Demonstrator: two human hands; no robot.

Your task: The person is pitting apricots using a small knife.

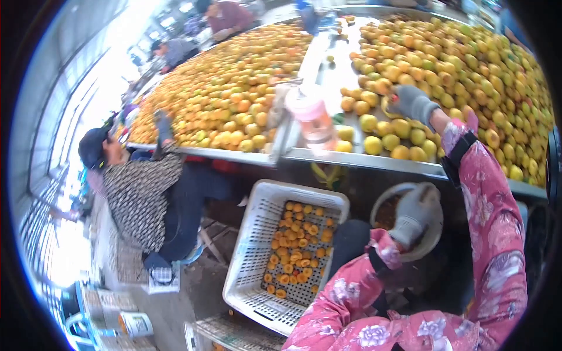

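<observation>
My right hand, in a grey knit glove, reaches onto the heap of apricots on the metal table. Its fingers curl down at the near left part of the heap, against a curved yellow thing that I cannot make out fully. A small red spot shows by the fingertips. My left hand, gloved the same way, is over a pale round bucket below the table edge. Dark brown bits, blurred, lie in the bucket. The left fingers are bunched, and whether they hold anything is hidden.
A white plastic crate with halved apricots stands left of my knee. A pink-lidded bottle stands by the metal divider. At left, a co-worker reaches into another apricot heap. More people sit beyond.
</observation>
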